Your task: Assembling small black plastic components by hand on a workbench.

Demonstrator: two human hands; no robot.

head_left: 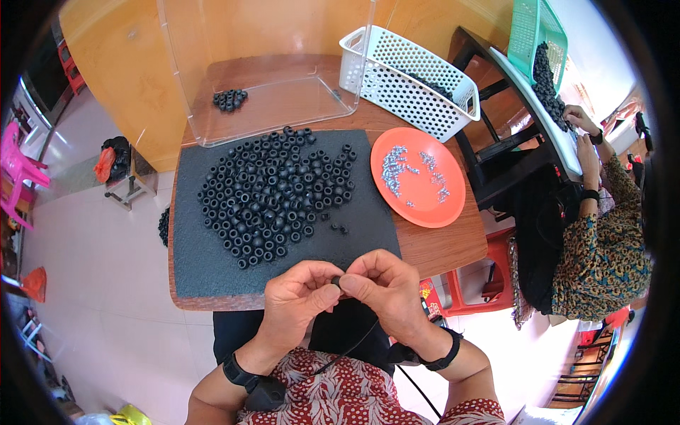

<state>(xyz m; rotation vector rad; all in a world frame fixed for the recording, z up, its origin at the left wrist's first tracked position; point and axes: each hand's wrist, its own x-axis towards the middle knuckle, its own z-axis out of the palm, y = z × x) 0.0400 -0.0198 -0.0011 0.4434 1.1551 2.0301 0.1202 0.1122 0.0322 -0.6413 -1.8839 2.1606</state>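
My left hand (301, 290) and my right hand (386, 287) meet just over the table's near edge, fingertips pinched together. Between them is a small black round piece (336, 281), mostly covered by the fingers. Beyond lies a wide pile of black, ring-like pieces with round openings (273, 191), spread on a dark grey mat (195, 276). A few smaller black bits (338, 228) sit at the pile's right side. The orange plate (418, 216) to the right carries small, shiny silvery metal parts in loose clusters, too small to make out.
At the table's back, a clear plastic box (276, 88) has a few black pieces near it. A white perforated basket (404, 78) holds dark pieces. To the right, a person (598, 234) handles black pieces by a green basket (528, 35). A red stool (482, 283) stands beside the table (453, 248).
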